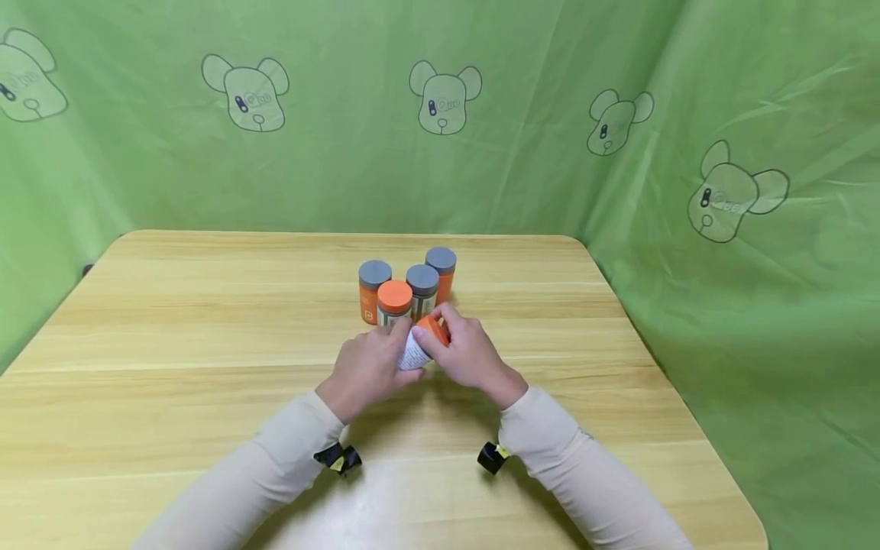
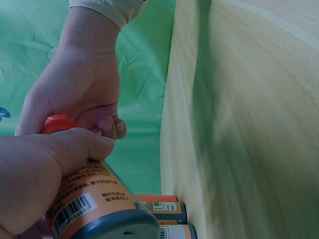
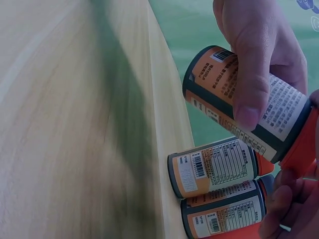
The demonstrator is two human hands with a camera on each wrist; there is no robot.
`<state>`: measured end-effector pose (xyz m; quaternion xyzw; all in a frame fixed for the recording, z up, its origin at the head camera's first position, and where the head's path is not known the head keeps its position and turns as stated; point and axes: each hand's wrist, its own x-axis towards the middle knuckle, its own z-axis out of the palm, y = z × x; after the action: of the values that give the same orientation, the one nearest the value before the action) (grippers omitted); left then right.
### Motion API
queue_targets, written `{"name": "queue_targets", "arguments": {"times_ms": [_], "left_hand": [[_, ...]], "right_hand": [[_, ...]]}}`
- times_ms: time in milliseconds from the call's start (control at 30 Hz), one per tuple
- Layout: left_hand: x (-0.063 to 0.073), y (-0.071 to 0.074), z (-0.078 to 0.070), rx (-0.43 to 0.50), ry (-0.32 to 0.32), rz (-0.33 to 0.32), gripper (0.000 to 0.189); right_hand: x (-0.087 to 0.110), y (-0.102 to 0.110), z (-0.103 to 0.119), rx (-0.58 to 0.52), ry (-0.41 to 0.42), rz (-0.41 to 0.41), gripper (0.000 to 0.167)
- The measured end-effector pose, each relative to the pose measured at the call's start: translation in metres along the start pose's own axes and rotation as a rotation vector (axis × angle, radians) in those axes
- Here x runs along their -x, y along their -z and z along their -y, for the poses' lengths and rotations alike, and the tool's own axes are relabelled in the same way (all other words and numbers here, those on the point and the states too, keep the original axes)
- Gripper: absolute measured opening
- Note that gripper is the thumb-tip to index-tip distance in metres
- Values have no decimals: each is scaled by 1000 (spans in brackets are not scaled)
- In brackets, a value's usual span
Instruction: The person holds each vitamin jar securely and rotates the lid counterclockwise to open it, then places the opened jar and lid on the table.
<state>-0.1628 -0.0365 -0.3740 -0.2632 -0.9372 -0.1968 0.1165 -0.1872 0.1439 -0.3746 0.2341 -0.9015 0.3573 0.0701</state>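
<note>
A jar [image 1: 414, 354] with a printed label is held tilted between both hands over the table. My left hand [image 1: 369, 367] grips its body, the thumb lying across the label in the right wrist view, where the jar's dark base [image 3: 190, 74] points up and left. With curled fingers and thumb, my right hand [image 1: 473, 353] grips the orange lid [image 1: 435, 330] at the other end. Just beyond the hands stands another orange-lidded jar [image 1: 395, 296], partly hidden by the left hand.
Grey-lidded jars stand grouped with it: one at the left [image 1: 374, 275], one at the right [image 1: 422, 281] and one farther back [image 1: 441, 260]. The wooden table [image 1: 172, 321] spreads to both sides. Green cloth [image 1: 344, 176] hangs behind it and along the right.
</note>
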Motion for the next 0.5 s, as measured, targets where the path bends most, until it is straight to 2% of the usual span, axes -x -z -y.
{"name": "queue_targets", "arguments": {"times_ms": [300, 500], "left_hand": [[-1, 1, 2, 9, -17, -14, 56], [-1, 1, 3, 3, -29, -25, 56]], "right_hand": [[1, 2, -5, -56, 41, 36, 31], [2, 3, -7, -67, 96, 49, 36]]}}
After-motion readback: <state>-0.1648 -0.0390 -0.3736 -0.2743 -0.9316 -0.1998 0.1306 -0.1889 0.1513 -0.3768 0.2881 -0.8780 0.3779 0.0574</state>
